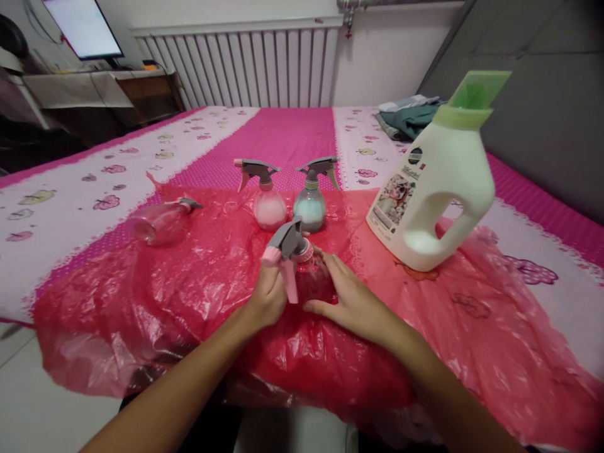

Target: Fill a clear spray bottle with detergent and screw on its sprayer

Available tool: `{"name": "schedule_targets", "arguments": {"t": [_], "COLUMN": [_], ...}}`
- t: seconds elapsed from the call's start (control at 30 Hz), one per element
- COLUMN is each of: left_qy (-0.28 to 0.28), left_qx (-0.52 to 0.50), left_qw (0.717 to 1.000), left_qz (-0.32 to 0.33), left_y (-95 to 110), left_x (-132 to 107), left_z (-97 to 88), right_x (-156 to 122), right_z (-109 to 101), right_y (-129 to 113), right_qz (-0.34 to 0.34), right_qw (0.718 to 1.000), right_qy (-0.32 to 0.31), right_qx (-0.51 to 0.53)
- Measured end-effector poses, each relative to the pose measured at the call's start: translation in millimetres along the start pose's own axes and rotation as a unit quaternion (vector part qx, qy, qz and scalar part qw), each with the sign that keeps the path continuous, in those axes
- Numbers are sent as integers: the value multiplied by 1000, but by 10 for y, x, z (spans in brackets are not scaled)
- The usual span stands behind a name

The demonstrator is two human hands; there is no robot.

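Room: home bedroom
Bed (292, 138): pink and white, patterned
Wall (387, 72): radiator (245, 70)
Clothes (409, 118): piled on bed
Monitor (83, 26): lit, far left

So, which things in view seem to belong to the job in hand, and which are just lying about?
Likely part of it:
held spray bottle, between left hand and right hand
upright pink spray bottle
upright green spray bottle
sideways spray bottle
white jug
red plastic sheet

Probably just lying about:
cloth pile
monitor

Bed (292, 135): pink and white, leaf-patterned. Lying directly on it: wrinkled, translucent red plastic sheet (207, 283) across the near part; folded clothes (409, 119), far right.
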State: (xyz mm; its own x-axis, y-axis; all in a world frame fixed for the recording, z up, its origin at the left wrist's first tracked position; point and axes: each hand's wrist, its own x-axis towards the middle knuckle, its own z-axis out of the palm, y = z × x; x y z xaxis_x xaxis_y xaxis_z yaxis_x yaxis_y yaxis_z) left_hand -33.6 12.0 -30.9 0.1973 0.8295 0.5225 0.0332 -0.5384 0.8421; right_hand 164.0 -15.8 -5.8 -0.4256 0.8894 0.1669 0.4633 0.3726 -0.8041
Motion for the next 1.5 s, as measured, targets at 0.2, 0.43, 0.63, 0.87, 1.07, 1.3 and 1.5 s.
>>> {"name": "schedule_targets", "arguments": {"t": [0.2, 0.43, 0.63, 0.87, 1.07, 1.3, 1.5], "left_qy": [-5, 2, -13, -1, -33, -31, -33], "left_qx": [27, 29, -23, 21, 29, 11, -3], "left_qw": [999, 999, 999, 998, 996, 999, 999], "left_qz": [45, 26, 41, 67, 76, 34, 36], "left_y": [136, 123, 163, 147, 161, 70, 102], "left_x": [84, 73, 91, 87, 106, 61, 50], "left_z": [54, 78, 105, 92, 55, 11, 37], "right_x": [-3, -1, 5, 1, 6, 0, -4], "right_z": [-6, -1, 4, -4, -2, -9, -5], "right_y": [18, 25, 16, 16, 15, -4, 20], "right_qz": [-13, -19, -48, -44, 2, 13, -16], "right_qw": [999, 999, 998, 998, 1000, 1000, 1000], "right_qy": [-4, -6, 0, -2, -5, -9, -4], "right_qx": [36, 34, 46, 44, 29, 27, 23]}}
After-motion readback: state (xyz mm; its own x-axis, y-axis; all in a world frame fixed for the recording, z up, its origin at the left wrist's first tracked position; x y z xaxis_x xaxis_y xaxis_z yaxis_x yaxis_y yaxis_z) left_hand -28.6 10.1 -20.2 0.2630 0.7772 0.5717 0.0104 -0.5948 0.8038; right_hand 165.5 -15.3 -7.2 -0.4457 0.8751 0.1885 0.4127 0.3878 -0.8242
